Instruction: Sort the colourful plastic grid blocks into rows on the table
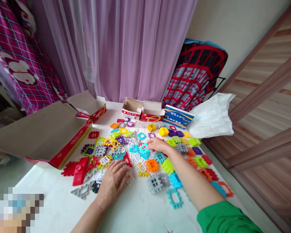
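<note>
Many colourful plastic interlocking building blocks lie spread over a white table. My right hand (157, 144) reaches to the middle of them, its fingers curled at the edge of a light-blue building block (144, 150) with a window-like pattern. The thumb is partly hidden. My left hand (114, 178) rests palm down at the near side of the pile, fingers stretched forward. Under and around its fingertips are a teal block (118, 156), a red piece (128, 160) and white lattice window pieces (136, 158). Right of it lies an orange block (152, 165).
A large red box (70, 145) stands at the left, with smaller red boxes (153, 111) along the back. Beside them are a blue box (178, 116) and a white bag (210, 118). Stacked blocks (181, 148) line the right side. A grey triangular piece (82, 191) lies front left.
</note>
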The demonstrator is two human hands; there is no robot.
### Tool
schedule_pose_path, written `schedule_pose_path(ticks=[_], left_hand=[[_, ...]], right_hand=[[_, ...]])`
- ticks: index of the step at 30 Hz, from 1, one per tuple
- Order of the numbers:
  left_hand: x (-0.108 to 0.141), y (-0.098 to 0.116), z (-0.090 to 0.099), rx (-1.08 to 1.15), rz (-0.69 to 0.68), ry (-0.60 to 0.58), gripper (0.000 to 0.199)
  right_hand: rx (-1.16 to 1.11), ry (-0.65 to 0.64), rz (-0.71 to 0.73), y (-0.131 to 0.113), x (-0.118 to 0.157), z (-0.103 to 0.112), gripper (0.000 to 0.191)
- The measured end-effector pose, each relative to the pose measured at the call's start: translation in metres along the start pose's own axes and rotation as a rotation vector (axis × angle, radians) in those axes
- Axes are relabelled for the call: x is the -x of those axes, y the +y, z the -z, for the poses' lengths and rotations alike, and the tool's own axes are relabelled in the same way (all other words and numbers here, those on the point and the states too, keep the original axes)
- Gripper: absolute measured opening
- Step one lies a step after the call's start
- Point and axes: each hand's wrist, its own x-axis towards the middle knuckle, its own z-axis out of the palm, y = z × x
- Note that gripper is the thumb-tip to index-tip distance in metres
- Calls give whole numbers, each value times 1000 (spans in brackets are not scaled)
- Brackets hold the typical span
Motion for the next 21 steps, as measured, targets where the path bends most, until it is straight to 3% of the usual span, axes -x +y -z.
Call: schedule_pose_path(ticks=[4, 7, 12, 17, 21], left_hand=[[1, -1, -1, -2, 5, 7, 22], [2, -2, -2, 6, 19, -7, 24], [3, -2, -3, 14, 40, -18, 25], [1, -2, -2, 11, 21, -11, 24], [1, -4, -3, 27, 2, -1, 23]], right_hand=[[43, -23, -90, 4, 14, -1, 27], [161, -44, -103, 0, 15, -1, 13], [353, 14, -72, -6, 14, 7, 10], [485, -55, 94, -11, 17, 11, 41], [620, -99, 120, -18, 20, 7, 45]])
